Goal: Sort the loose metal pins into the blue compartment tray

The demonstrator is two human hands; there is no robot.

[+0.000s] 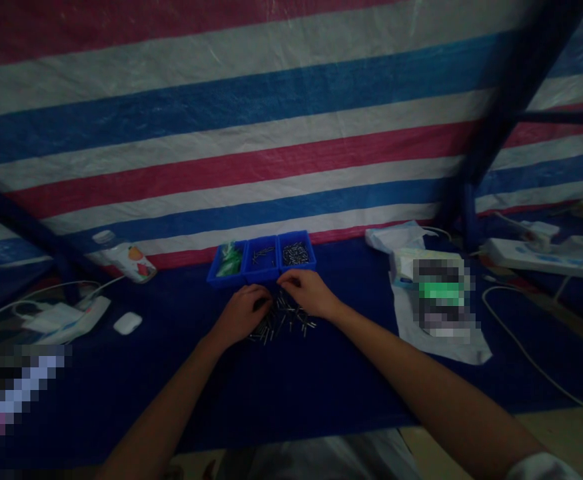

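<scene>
- While both bare hands work close together over a dark blue table (pixel 281 393), a loose heap of thin metal pins (pixel 288 315) lies beneath and between them, many pointing different ways
- Curled inward at the heap's left side, the left hand (pixel 244 313) has thumb and forefinger bent towards each other; whether they pinch a pin, one cannot tell
- Near the heap's far edge, the right hand (pixel 308 291) has its fingers bunched, tips by the front of the blue bins; its grip is too dim to tell
- Behind stand three bins side by side: the left bin (pixel 212 272) holds a green packet (pixel 229 260), the middle bin (pixel 261 275) a few pins, the right bin (pixel 313 245) many small metal pieces (pixel 295 254)
- Crossed pins probably snag, so a light pinch across one shaft, lifted straight up, should separate them best
</scene>
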